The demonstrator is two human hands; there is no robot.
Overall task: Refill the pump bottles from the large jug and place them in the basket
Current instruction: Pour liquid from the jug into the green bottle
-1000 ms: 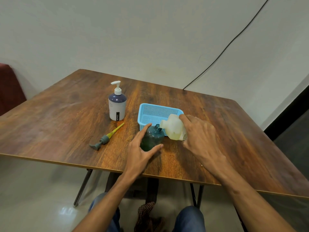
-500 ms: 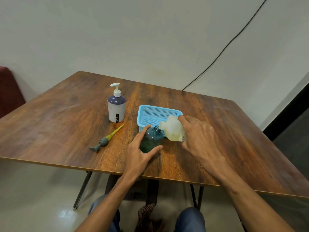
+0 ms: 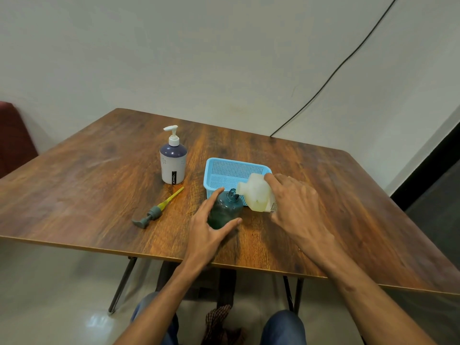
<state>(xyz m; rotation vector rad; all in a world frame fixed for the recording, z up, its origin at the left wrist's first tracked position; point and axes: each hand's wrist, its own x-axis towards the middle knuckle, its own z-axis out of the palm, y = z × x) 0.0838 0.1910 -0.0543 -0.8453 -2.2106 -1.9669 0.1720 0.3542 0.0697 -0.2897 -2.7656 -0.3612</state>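
**White jug (image 3: 257, 195) stays tipped at the green bottle (image 3: 225, 210)**

Head view: nothing has shifted since half a second ago. The left hand (image 3: 209, 230) curls thumb and fingers round the uncapped green bottle, upright just in front of the basket (image 3: 234, 161). The right hand (image 3: 296, 205) grips the jug, spout down at the bottle's mouth, over the basket's near rim. A purple pump bottle (image 3: 173, 163) stands left of the basket. A loose pump (image 3: 155, 211) lies left of it and nearer.

You face a pale-grey wall (image 3: 199, 58) with a thin black cable (image 3: 334, 70); your brown wood-grain counter (image 3: 74, 195) stands on glossy light floor (image 3: 49, 295), dark-red seat (image 3: 12, 138) at left.
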